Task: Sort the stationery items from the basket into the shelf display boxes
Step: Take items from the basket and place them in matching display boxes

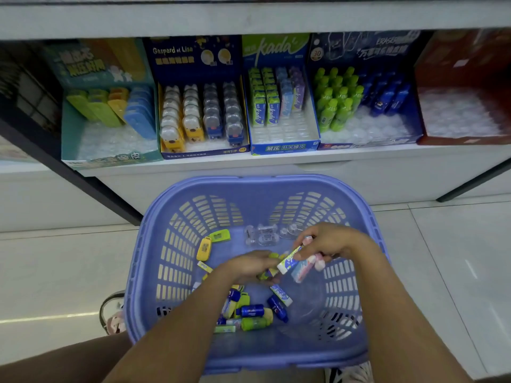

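Many stationery items (249,310) lie unsorted in the basket (276,179), while the shelf display boxes (284,147) look partly filled; the right hand (329,241) pinches tube erasers (290,261), the left hand (249,265) grips small pieces (266,274).

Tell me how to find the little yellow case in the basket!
Start at the purple basket on the floor below the shelf. By its left wall, beyond the left hand, two flat cases lie together. The yellow case is the nearer one, yellow where the green case beside it is lime green.
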Demonstrator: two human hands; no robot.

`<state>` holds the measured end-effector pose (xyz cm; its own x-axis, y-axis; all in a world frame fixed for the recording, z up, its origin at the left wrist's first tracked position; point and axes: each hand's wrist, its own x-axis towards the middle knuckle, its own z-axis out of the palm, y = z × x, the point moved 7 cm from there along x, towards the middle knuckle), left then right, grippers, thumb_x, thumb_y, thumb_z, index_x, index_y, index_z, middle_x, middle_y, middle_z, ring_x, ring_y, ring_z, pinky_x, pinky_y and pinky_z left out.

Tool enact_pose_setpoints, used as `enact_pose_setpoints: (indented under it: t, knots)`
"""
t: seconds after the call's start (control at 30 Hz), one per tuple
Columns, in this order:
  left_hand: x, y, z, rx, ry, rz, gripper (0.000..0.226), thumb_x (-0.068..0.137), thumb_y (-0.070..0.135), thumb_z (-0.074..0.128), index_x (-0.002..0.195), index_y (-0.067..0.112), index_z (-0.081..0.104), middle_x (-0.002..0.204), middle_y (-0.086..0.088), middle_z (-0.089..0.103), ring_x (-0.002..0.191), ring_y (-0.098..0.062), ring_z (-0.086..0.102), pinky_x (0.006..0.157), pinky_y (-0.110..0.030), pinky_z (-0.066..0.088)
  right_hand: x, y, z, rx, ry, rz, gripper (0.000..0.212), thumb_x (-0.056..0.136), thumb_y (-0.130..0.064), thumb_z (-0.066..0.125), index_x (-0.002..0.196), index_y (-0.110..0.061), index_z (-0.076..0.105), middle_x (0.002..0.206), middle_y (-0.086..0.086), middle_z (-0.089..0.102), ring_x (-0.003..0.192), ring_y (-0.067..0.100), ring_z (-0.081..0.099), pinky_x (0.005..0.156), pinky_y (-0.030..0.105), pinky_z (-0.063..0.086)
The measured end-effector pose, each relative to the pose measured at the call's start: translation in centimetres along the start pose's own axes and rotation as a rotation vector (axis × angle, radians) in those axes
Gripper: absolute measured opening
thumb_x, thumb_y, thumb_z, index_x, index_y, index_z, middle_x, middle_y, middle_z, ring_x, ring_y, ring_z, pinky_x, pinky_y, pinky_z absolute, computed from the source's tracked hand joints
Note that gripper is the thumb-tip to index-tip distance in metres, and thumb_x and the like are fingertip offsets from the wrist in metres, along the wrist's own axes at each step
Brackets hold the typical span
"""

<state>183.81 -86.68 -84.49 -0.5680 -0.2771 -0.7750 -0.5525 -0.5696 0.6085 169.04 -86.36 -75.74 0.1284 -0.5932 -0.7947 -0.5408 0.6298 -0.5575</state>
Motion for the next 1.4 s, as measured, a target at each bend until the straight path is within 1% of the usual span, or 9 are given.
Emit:
enact_pose_setpoints:
  t: [0.07, 0.4, 0.6, 0.7, 0.8, 0.97, 1.2, 1.27, 1.4]
  knots:
    - [-1.9, 2.5, 0.9, -0.163, -0.145, 0.061, 0.004, 0.088, 0.010, 0.056, 0.093, 0.010, 0.056, 0.094, -0.008, 0.059, 0.084, -0.020, 0.068, 0.086, -0.033, 0.055, -2.2, -1.5, -0.4, -0.033, -0.065, -0.034, 0.017, 0.076, -0.016, 0.078, 0.092, -0.018, 0.073, 0.052, 0.000, 0.051, 0.039, 0.008, 0.037, 0.039, 0.018, 0.032]
    - [-12.2, 10.7, 4.2, -0.362, -0.451, 0.292, 0.046, 0.082, 0.003, 0.042, 0.127, 0.007, 0.052, 0.119, -0.019, 0.062, 0.110, -0.039, 0.059, 0.087, -0.049, 0.054, -9.1, -8.3, -1.4, 0.004, 0.059, -0.365, 0.020, 0.071, -0.010, 0.080, 0.079, -0.022, 0.067, 0.059, -0.008, 0.053, 0.045, 0.006, 0.042, 0.040, 0.016, 0.033]
    - [-13.8, 12.5, 4.0, -0.295, -0.175, 0.286, 0.022, 0.089, -0.003, 0.056, 0.106, 0.008, 0.064, 0.097, -0.010, 0.071, 0.088, -0.023, 0.070, 0.077, -0.044, 0.059, -9.8, -9.7, -2.2, 0.055, 0.246, -0.444, 0.021, 0.075, -0.008, 0.076, 0.091, -0.017, 0.065, 0.063, -0.004, 0.053, 0.044, 0.004, 0.043, 0.040, 0.018, 0.035]
    - [-14.5, 12.6, 3.2, -0.351, 0.000, 0.267, 0.017, 0.086, -0.004, 0.057, 0.095, 0.006, 0.066, 0.080, -0.006, 0.073, 0.073, -0.017, 0.072, 0.059, -0.033, 0.059, -10.1, -10.3, -3.6, 0.315, 0.460, -0.492, 0.023, 0.081, -0.008, 0.071, 0.101, -0.010, 0.059, 0.068, 0.002, 0.060, 0.048, 0.008, 0.049, 0.042, 0.018, 0.038]
    - [-15.9, 13.2, 2.3, -0.636, 0.126, 0.307, 0.010, 0.084, -0.005, 0.060, 0.091, 0.001, 0.064, 0.071, -0.011, 0.071, 0.064, -0.021, 0.071, 0.057, -0.039, 0.060, -11.2, -11.6, -4.1, 0.583, 0.546, -0.650, 0.009, 0.087, -0.012, 0.065, 0.093, -0.007, 0.061, 0.085, 0.014, 0.069, 0.051, 0.009, 0.052, 0.046, 0.017, 0.040]
    - [-18.6, 15.0, 2.6, -0.973, 0.010, 0.435, 0.010, 0.073, 0.008, 0.067, 0.083, 0.006, 0.068, 0.072, -0.010, 0.068, 0.062, -0.025, 0.067, 0.071, -0.059, 0.051, -12.7, -14.4, -3.0, 0.770, 0.583, -0.847, 0.015, 0.092, -0.024, 0.058, 0.082, -0.016, 0.066, 0.081, 0.003, 0.073, 0.069, 0.015, 0.061, 0.061, 0.023, 0.048]
    - [-19.5, 15.4, 3.5, -1.134, -0.053, 0.593, 0.034, 0.077, 0.015, 0.061, 0.109, 0.005, 0.062, 0.110, -0.014, 0.066, 0.098, -0.027, 0.061, 0.104, -0.042, 0.037, -13.4, -16.0, 0.2, 0.843, 0.771, -0.920, 0.030, 0.098, -0.036, 0.044, 0.088, -0.012, 0.058, 0.085, -0.006, 0.074, 0.071, 0.010, 0.066, 0.066, 0.029, 0.055]
    - [-19.8, 15.0, 3.6, -1.159, -0.078, 0.617, 0.035, 0.077, 0.015, 0.063, 0.110, 0.004, 0.063, 0.115, -0.016, 0.065, 0.101, -0.029, 0.064, 0.098, -0.043, 0.047, -13.1, -15.9, 0.5, 0.835, 0.763, -0.872, 0.030, 0.099, -0.036, 0.043, 0.094, -0.015, 0.064, 0.095, -0.009, 0.073, 0.078, 0.012, 0.067, 0.070, 0.033, 0.055]
    - [-20.3, 13.8, 3.0, -1.292, -0.041, 0.577, 0.020, 0.069, 0.009, 0.070, 0.086, -0.001, 0.072, 0.104, -0.020, 0.069, 0.094, -0.035, 0.067, 0.072, -0.047, 0.057, -13.7, -16.3, -0.5, 0.883, 0.722, -0.956, 0.027, 0.099, -0.032, 0.044, 0.099, -0.021, 0.068, 0.101, -0.009, 0.071, 0.092, 0.002, 0.064, 0.079, 0.018, 0.049]
